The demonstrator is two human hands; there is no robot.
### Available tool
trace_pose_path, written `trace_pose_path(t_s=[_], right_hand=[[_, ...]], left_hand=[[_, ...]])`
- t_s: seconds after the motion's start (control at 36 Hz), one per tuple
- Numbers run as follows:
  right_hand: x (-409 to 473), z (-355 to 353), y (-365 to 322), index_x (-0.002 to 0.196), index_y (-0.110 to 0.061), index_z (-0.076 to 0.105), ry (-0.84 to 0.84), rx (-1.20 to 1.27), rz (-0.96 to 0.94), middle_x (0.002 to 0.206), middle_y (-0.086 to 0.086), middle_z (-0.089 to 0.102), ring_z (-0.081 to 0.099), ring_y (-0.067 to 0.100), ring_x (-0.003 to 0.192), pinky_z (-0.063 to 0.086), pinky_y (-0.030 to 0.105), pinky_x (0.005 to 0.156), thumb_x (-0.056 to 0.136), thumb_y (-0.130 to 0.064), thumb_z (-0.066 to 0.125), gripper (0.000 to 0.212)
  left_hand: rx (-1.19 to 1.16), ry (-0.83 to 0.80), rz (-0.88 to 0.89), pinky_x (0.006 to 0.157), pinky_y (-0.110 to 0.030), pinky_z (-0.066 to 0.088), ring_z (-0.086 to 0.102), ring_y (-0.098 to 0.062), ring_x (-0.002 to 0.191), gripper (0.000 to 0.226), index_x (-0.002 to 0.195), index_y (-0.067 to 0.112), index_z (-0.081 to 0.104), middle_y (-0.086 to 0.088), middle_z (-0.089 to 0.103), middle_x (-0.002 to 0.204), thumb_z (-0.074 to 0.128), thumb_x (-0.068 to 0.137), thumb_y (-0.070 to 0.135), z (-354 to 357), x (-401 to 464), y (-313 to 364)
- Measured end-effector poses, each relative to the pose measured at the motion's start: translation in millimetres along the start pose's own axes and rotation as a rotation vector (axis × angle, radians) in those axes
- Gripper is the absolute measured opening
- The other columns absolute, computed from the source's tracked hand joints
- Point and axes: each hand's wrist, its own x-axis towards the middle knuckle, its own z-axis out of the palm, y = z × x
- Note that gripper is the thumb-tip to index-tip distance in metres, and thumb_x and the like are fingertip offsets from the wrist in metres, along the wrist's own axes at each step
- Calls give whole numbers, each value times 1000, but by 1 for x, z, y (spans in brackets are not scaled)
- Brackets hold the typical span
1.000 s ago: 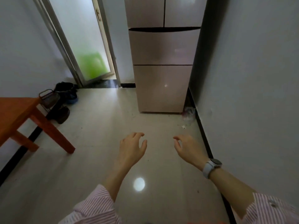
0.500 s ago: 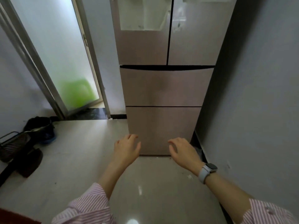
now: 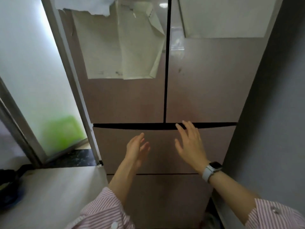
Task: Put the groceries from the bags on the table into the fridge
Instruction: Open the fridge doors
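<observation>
Closer now, the glossy pinkish-brown fridge (image 3: 206, 90) fills the head view, all doors closed. Both hands have risen before its upper drawer: left hand (image 3: 137, 148) empty, fingers straight; right hand (image 3: 189, 142) spread, fingertips at the dark seam, smooth watch (image 3: 212, 170) on its wrist.

Closed fridge (image 3: 165, 100) doors, left hand (image 3: 137, 148) and right hand (image 3: 189, 144) raised empty before its drawer, fingers straight
</observation>
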Motion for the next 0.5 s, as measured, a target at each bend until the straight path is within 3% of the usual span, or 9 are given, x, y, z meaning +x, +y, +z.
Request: trace_pose_path(t_s=[0.08,0.22,0.33,0.42,0.5], right_hand=[[60,9,14,145,-17,22,24,-183,-60,154,14,16,7,29,143,9,58,111,86,-33,56,70],[99,43,37,148,-21,6,2,-306,-109,156,8,-7,-6,28,143,9,67,107,73,-42,72,102],[102,59,42,148,-22,-3,71,-336,-113,154,4,-22,-16,27,142,0,68,104,63,-33,81,120],[102,61,43,148,-22,-1,91,-307,-135,154,3,-23,-16,26,142,0,68,103,63,-34,81,120],[99,50,43,148,-20,8,52,-299,-146,156,3,-15,-15,26,142,4,67,104,69,-33,77,105]], left_hand=[[-70,12,0,85,-35,48,50,-26,118,68,145,10,26,-9,41,142,62,89,21,27,42,9],[-163,123,53,99,-40,45,45,-26,126,81,148,7,12,-14,35,144,65,87,17,54,85,8],[-218,148,79,96,-42,47,56,-16,93,58,134,4,33,-10,51,123,65,86,15,60,101,4],[-214,120,75,92,-41,49,59,-17,95,49,125,5,42,-8,56,119,67,84,17,55,108,1],[-220,122,55,80,-33,52,59,-17,95,45,122,6,47,-6,59,112,67,84,17,55,106,3]])
